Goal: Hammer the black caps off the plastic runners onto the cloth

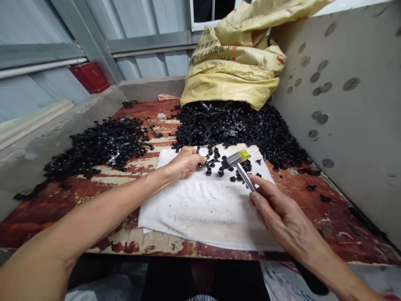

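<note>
Well, nearest is the white towel (200, 213), lying toward the front edge of the rust-red, paint-peeled desk (326, 221). The right hand (282, 213) is clenched, its fingers (260, 188) grasping the handle of a small steel hammer (235, 159) with a yellow label, its head over the towel's far part. The left hand (183, 163) rests on the towel, its fingers (196, 156) curled just beside small black plastic fasteners (216, 165); whether they pinch one cannot be told. Beyond lie a large black heap (238, 129) at the desk's back edge, a second heap (100, 146) toward the left edge, and a yellow woven sack (234, 62) against the grey wall (354, 117).
</note>
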`<act>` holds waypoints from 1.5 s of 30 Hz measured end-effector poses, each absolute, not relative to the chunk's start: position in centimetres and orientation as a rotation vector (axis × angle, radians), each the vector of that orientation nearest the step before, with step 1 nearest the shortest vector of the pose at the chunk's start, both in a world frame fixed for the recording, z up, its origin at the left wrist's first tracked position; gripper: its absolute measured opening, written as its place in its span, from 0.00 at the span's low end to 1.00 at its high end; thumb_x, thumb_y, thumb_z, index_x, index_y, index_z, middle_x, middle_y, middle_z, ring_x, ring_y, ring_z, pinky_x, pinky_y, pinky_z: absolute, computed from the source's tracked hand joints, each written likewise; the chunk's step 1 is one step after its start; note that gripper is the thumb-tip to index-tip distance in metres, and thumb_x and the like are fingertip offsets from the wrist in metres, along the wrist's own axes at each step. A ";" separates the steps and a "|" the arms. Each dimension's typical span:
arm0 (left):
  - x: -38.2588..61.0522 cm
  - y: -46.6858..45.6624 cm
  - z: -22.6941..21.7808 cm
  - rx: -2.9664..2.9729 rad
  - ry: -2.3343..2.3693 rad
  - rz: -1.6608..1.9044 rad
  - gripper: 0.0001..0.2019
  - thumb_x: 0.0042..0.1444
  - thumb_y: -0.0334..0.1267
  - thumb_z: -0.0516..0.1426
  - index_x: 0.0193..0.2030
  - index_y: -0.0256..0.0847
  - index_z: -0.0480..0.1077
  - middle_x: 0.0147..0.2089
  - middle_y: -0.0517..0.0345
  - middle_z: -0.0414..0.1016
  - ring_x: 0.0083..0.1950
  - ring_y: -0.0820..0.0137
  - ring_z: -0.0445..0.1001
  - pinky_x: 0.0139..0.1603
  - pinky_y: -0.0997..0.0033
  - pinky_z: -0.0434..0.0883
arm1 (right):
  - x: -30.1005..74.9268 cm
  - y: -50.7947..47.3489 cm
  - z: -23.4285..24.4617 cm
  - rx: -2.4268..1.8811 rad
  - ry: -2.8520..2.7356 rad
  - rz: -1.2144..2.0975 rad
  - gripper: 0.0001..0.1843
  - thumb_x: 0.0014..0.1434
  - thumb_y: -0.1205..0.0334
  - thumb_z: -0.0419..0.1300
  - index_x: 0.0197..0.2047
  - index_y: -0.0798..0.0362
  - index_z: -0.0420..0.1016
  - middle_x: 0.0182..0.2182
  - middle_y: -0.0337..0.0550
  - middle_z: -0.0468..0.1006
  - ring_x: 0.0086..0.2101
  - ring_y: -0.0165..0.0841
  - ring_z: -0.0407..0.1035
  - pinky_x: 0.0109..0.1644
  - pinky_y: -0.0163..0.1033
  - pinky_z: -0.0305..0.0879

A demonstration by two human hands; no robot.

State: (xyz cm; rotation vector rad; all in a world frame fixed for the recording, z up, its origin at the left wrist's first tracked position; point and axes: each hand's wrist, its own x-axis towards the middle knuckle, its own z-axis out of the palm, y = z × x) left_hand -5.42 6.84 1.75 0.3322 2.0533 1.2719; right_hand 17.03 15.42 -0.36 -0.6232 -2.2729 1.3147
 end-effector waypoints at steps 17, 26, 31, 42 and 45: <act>-4.9 6.6 2.2 0.348 2.002 1.340 0.13 0.50 0.25 0.59 0.22 0.40 0.59 0.12 0.69 0.55 0.11 0.83 0.48 0.16 0.75 0.40 | 13.4 16.6 0.6 -0.341 -2.524 0.530 0.32 0.60 0.70 0.48 0.66 0.46 0.64 0.31 0.46 0.71 0.25 0.36 0.65 0.32 0.42 0.67; -5.1 6.5 1.9 0.324 2.011 1.291 0.13 0.50 0.28 0.60 0.24 0.42 0.58 0.12 0.70 0.51 0.11 0.81 0.46 0.17 0.75 0.38 | 13.2 17.2 0.9 -0.373 -2.550 0.683 0.28 0.60 0.65 0.52 0.64 0.46 0.68 0.33 0.49 0.75 0.29 0.39 0.68 0.35 0.45 0.69; -5.2 6.4 1.5 0.296 1.982 1.288 0.16 0.51 0.28 0.59 0.24 0.43 0.54 0.13 0.70 0.52 0.12 0.82 0.45 0.17 0.75 0.38 | 13.0 17.1 0.5 -0.337 -2.503 0.622 0.29 0.61 0.66 0.48 0.65 0.46 0.66 0.35 0.49 0.76 0.32 0.40 0.70 0.39 0.47 0.69; -5.8 5.4 2.6 0.561 1.975 1.260 0.12 0.56 0.30 0.54 0.22 0.38 0.63 0.19 0.63 0.62 0.14 0.82 0.49 0.16 0.75 0.41 | 14.7 16.1 1.4 -0.674 -2.033 1.482 0.26 0.60 0.52 0.57 0.61 0.44 0.69 0.24 0.35 0.69 0.19 0.28 0.58 0.18 0.32 0.57; -6.3 5.2 2.2 0.695 2.000 1.190 0.11 0.55 0.30 0.54 0.21 0.38 0.65 0.19 0.63 0.62 0.15 0.81 0.51 0.16 0.75 0.44 | 15.8 15.1 0.6 -0.819 -1.689 1.900 0.32 0.54 0.47 0.64 0.61 0.43 0.67 0.22 0.30 0.66 0.16 0.24 0.53 0.13 0.29 0.52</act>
